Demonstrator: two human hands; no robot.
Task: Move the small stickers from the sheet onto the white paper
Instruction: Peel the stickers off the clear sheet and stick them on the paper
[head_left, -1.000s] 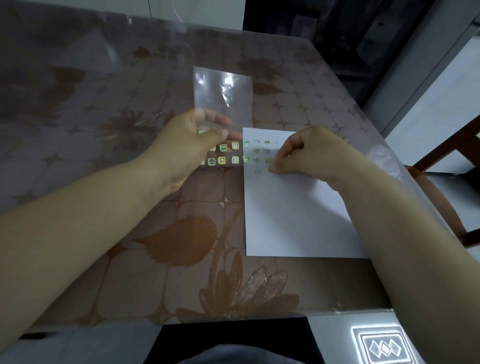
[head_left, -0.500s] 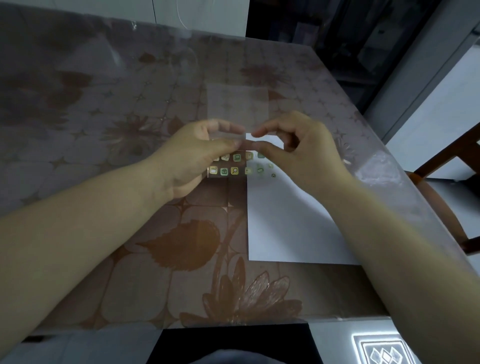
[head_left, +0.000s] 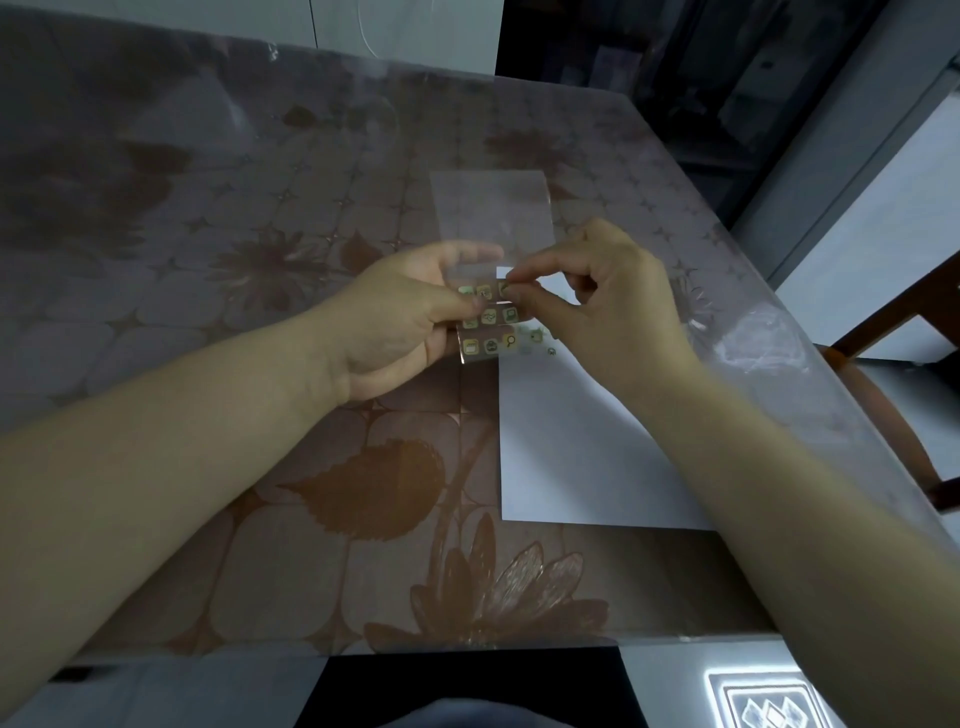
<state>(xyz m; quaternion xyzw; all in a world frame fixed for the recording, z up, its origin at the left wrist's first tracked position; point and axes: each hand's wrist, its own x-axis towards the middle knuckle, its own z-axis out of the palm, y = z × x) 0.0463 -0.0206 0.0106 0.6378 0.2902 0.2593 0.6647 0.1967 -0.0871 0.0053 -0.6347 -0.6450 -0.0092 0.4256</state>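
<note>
A clear sticker sheet (head_left: 491, 213) is held up above the table by my left hand (head_left: 400, 327), thumb pressed on its lower part. Several small yellow-green stickers (head_left: 488, 330) remain on the sheet's bottom rows. My right hand (head_left: 602, 306) pinches a sticker at the sheet's right edge between thumb and forefinger. Below lies the white paper (head_left: 576, 452), and several small stickers (head_left: 537, 340) sit on it near its top left corner, partly hidden by my right hand.
The table (head_left: 208, 234) wears a brown floral cloth under clear plastic. A wooden chair (head_left: 893, 395) stands off the right edge. The table's front edge runs just above my lap.
My right hand left the paper, rose to the sheet and now pinches a sticker there. My left hand brought the sheet slightly nearer and rightward.
</note>
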